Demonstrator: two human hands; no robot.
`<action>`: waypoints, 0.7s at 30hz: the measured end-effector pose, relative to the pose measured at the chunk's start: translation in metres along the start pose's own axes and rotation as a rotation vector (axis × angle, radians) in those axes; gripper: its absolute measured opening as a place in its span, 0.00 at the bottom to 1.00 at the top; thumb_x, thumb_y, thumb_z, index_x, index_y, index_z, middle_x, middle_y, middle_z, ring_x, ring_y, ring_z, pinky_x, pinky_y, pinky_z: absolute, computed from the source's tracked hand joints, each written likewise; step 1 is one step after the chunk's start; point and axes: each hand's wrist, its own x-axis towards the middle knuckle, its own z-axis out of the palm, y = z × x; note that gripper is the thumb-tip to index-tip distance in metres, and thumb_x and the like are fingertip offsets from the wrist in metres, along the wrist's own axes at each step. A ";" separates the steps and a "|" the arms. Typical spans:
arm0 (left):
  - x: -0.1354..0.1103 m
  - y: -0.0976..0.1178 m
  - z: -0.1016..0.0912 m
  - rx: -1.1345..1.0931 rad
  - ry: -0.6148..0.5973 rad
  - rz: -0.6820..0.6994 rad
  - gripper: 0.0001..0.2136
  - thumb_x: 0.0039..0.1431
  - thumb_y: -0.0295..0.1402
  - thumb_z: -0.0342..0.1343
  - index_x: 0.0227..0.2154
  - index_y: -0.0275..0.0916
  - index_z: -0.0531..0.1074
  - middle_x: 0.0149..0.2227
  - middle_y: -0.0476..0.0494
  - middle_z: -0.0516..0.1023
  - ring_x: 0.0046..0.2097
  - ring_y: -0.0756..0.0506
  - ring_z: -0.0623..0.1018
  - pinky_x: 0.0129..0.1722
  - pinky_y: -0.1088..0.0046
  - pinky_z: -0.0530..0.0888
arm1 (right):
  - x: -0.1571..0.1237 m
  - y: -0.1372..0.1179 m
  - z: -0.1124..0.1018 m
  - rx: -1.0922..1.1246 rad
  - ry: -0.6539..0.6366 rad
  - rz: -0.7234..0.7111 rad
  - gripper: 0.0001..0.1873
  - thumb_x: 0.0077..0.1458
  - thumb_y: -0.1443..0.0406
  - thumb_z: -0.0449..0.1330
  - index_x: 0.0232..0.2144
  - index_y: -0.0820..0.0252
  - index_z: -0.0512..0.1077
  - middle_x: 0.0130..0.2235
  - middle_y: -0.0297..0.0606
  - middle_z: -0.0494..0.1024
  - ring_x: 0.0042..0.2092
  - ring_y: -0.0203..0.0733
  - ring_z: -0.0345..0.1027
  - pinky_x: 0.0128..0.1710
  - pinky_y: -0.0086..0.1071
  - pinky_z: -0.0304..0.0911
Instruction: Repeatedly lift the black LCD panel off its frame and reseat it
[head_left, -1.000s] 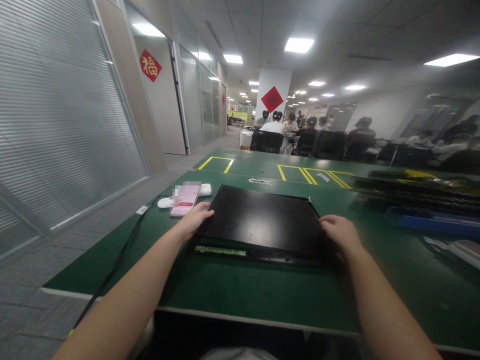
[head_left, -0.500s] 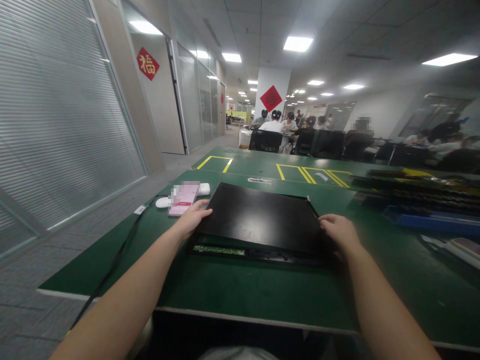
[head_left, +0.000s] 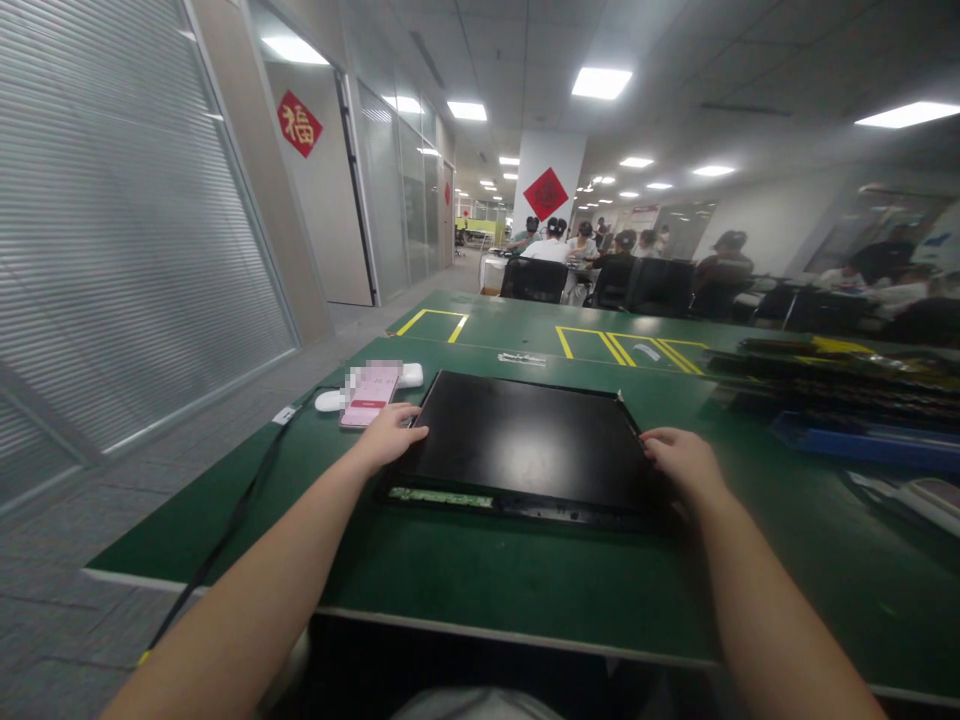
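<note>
A black, glossy screen panel (head_left: pixel 517 430) lies nearly flat in a black frame (head_left: pixel 585 514) on the green table. My left hand (head_left: pixel 388 436) grips the panel's left edge, its thumb on top and the fingers along the side. At the right edge, my right hand (head_left: pixel 681 458) pinches the border between thumb and fingers; some fingertips are hidden. Along the near side of the frame, a green circuit board strip (head_left: pixel 442 497) is exposed.
Left of the panel lie a phone (head_left: pixel 366 400) and white rounded objects, with a black cable (head_left: pixel 247 490) nearby. A dark stack of parts (head_left: pixel 817 375) and a blue tray (head_left: pixel 862 440) stand at right. Several people sit at tables beyond.
The screen panel has come down into the frame; its near edge now sits against the frame's lower strip. Both hands stay at its sides. The view has shifted slightly.
</note>
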 end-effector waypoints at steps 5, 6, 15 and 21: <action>0.001 -0.001 0.002 0.075 -0.080 0.050 0.13 0.45 0.36 0.58 0.33 0.39 0.81 0.43 0.40 0.81 0.50 0.34 0.77 0.52 0.60 0.72 | 0.002 0.001 0.000 0.072 -0.006 0.027 0.17 0.48 0.63 0.57 0.38 0.55 0.81 0.33 0.39 0.82 0.33 0.43 0.74 0.32 0.32 0.65; 0.001 -0.003 0.002 0.090 -0.084 0.046 0.13 0.45 0.37 0.58 0.33 0.38 0.80 0.45 0.39 0.80 0.51 0.34 0.77 0.52 0.61 0.72 | 0.002 0.002 0.000 0.082 -0.010 0.031 0.16 0.48 0.63 0.56 0.38 0.55 0.81 0.33 0.38 0.82 0.32 0.43 0.74 0.32 0.31 0.65; 0.005 -0.019 0.008 0.162 -0.057 -0.028 0.22 0.46 0.40 0.60 0.44 0.36 0.78 0.61 0.33 0.65 0.62 0.31 0.67 0.60 0.58 0.66 | 0.011 0.013 0.006 0.143 -0.014 0.001 0.17 0.48 0.62 0.57 0.39 0.57 0.80 0.32 0.40 0.82 0.31 0.42 0.73 0.31 0.31 0.66; 0.005 -0.021 0.010 0.182 -0.068 -0.023 0.21 0.46 0.40 0.60 0.44 0.36 0.78 0.62 0.33 0.63 0.63 0.31 0.66 0.60 0.57 0.67 | 0.010 0.011 0.005 0.131 -0.021 0.004 0.17 0.48 0.62 0.57 0.38 0.57 0.81 0.31 0.40 0.82 0.31 0.42 0.74 0.32 0.32 0.66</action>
